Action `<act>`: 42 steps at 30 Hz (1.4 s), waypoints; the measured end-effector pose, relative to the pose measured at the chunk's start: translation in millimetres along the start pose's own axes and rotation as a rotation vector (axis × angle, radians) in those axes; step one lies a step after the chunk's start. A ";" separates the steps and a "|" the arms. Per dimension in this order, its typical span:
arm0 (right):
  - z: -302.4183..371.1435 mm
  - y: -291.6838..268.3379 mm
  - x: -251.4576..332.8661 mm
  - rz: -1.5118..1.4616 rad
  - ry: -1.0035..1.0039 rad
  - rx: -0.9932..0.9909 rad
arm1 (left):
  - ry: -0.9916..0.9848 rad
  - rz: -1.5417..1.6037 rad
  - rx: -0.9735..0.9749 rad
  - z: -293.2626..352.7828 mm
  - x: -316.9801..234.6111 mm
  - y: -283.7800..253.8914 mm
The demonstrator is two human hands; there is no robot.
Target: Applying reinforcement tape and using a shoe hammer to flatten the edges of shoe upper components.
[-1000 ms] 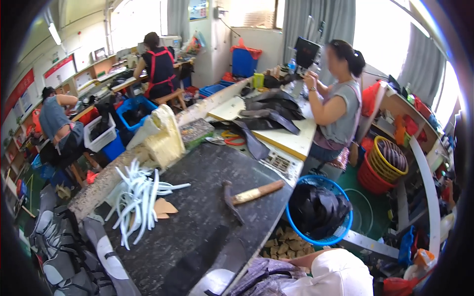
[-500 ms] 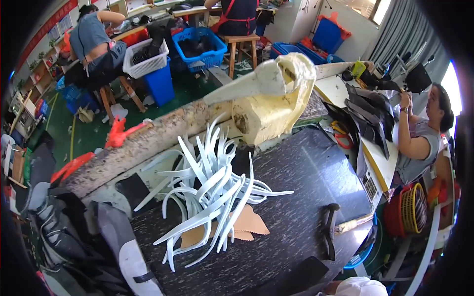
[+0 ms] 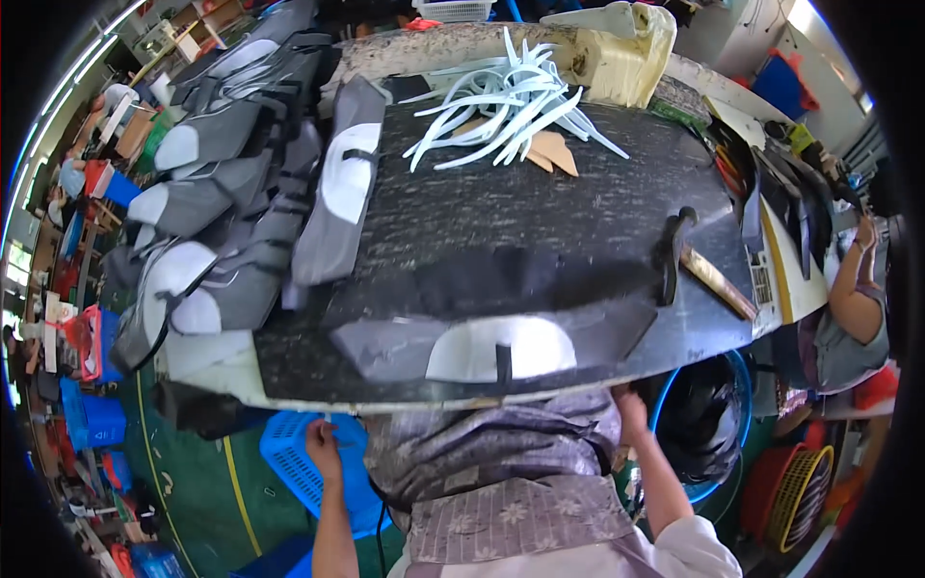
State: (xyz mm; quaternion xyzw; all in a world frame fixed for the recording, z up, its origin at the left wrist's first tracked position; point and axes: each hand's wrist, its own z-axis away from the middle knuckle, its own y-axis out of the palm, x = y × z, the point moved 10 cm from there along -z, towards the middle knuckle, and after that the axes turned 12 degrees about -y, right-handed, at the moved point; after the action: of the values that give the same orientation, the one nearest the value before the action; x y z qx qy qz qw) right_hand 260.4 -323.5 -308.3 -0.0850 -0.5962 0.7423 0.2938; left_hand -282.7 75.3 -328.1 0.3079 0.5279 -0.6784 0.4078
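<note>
A dark grey flat piece with a white half-round patch (image 3: 549,349) lies along the table's near edge, in front of me. Several black pieces (image 3: 482,279) lie just behind it, blurred. My left hand (image 3: 325,453) hangs low over a blue basket (image 3: 289,448), its fingers curled; what they hold, if anything, is too small to make out. Close by the near edge is my right hand (image 3: 631,414), its fingers mostly hidden, beside a blue tub (image 3: 747,385) with black material in it. A hammer (image 3: 708,275) with a wooden handle rests on the right of the table.
Pale blue strips (image 3: 525,106) lie heaped over tan pieces (image 3: 554,152) at the table's far side. Grey-and-white pieces (image 3: 198,212) are piled on the left. A wrapped yellowish block (image 3: 631,58) stands at the back. A person (image 3: 853,328) sits on the right.
My view has tipped down and turned left. Both my hands, the table's near edge and the grey piece along it now show. The strips and hammer seem unmoved on the table.
</note>
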 end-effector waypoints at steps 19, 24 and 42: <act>-23.9 -299.9 200.2 -0.893 -0.696 -0.423 | 0.750 -0.123 0.708 191.3 -437.3 126.7; -74.8 -307.4 183.2 -0.382 -0.646 -0.564 | 0.733 -0.225 0.763 153.8 -439.1 198.8; -91.7 -310.8 209.9 -0.139 -0.829 -0.519 | 0.520 -0.126 0.775 132.9 -424.4 195.1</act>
State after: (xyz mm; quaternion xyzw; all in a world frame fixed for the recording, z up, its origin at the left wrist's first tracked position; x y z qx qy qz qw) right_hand 237.5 -97.9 4.2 0.1873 -0.8323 0.5193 0.0498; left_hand 93.1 22.1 -25.2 0.5646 0.3378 -0.7493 0.0752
